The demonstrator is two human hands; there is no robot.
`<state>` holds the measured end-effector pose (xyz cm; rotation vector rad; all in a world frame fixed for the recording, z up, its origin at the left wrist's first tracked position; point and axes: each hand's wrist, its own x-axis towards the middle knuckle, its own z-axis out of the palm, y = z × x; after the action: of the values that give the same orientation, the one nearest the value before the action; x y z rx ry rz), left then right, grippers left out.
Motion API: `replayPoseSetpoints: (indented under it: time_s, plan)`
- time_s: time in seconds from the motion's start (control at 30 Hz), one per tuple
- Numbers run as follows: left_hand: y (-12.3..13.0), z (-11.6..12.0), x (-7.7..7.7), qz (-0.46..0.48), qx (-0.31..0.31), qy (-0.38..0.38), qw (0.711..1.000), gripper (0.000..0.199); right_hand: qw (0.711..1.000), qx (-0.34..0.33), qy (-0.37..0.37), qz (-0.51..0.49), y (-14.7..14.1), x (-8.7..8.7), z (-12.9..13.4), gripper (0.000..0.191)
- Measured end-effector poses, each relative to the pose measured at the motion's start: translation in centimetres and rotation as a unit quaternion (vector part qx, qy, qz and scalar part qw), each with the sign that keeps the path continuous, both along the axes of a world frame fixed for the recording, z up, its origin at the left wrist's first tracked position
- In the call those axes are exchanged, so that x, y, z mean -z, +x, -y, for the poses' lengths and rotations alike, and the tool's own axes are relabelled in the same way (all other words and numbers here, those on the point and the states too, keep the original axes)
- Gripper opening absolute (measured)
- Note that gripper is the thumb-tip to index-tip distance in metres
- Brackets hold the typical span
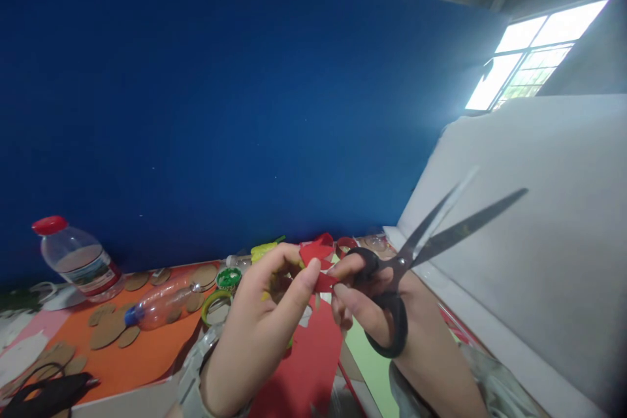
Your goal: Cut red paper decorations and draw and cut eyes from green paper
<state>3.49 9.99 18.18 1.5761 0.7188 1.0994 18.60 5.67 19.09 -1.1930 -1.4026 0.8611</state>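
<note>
- To your left stands a red-capped bottle (81, 262).
- Near it, you see a blue-capped bottle (164, 304) lying on an orange sheet (147, 359) among cardboard pieces (108, 332).
- A blue panel (235, 111) rises before you.
- At your upper right, a window (531, 55) glows.

between left hand (272, 310) and right hand (365, 313), a paper piece (316, 252) is bright red; the right hand's scissors (401, 264) have black handles (401, 333), grey blades (470, 226). below the hands lie a red sheet (316, 359) and a pale green sheet (371, 362); left of them, an orange sheet (142, 360); beyond, a plain deep blue panel (245, 98).
</note>
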Motion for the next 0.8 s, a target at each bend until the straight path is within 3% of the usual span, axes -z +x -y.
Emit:
replayPoseSetpoints:
  time_s: [0.2,0.4,0.53,0.8]
  plan:
    - [0.0,0.0,0.1,-0.015,0.013,-0.006,1.000,0.023,0.997,0.019,0.010,0.069,0.1,-0.2,-0.1,0.016]
    - [-0.1,-0.1,-0.4,-0.007,0.020,-0.029,0.999,0.028,1.000,-0.017,0.015,0.004,0.6,0.9,-0.4,0.018]
    - [-0.1,0.0,-0.4,0.008,0.021,-0.031,0.999,0.026,0.998,-0.029,0.008,-0.058,0.4,0.6,0.1,0.020]
    - [-0.1,0.2,-0.8,0.004,0.026,-0.022,0.999,0.027,1.000,-0.007,-0.015,0.008,-0.3,-0.3,0.6,0.012]
